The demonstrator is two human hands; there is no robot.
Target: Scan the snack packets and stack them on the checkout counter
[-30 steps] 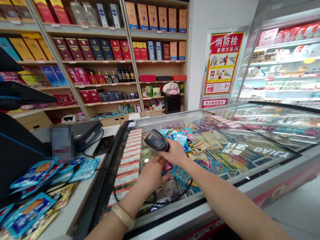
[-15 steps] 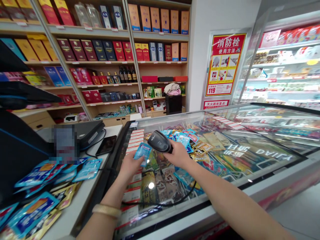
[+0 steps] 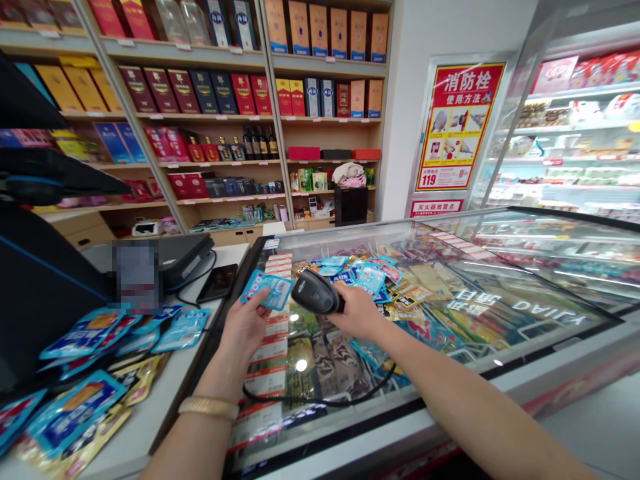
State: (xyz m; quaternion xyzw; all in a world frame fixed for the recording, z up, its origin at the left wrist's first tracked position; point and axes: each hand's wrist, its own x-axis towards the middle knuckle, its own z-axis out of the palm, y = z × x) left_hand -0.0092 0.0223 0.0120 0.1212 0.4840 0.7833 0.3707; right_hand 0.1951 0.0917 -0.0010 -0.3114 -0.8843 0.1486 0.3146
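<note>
Between the thumb and fingers of my left hand (image 3: pixel 250 320) is a light-blue snack packet (image 3: pixel 267 291), tilted with a printed side up. My right hand (image 3: pixel 357 310) is wrapped round a black barcode scanner (image 3: pixel 316 293), its head toward the packet and a small gap apart from it. The scanner's black cable (image 3: pixel 340 403) loops over the freezer's glass top (image 3: pixel 320 240). Just beyond my right hand lies a pile of blue and gold packets (image 3: pixel 370 277) on the glass.
More blue and gold packets (image 3: pixel 75 407) are heaped on the white counter (image 3: pixel 165 393) at left, near a phone (image 3: pixel 218 283) and a dark checkout machine (image 3: pixel 45 287). Shelves of boxed bottles (image 3: pixel 210 90) stand behind. A lit display fridge (image 3: pixel 575 147) is at right.
My left hand has moved slightly left and up, turning the packet flatter. The scanner has shifted slightly relative to the packet, still in my right hand. The view has shifted a little.
</note>
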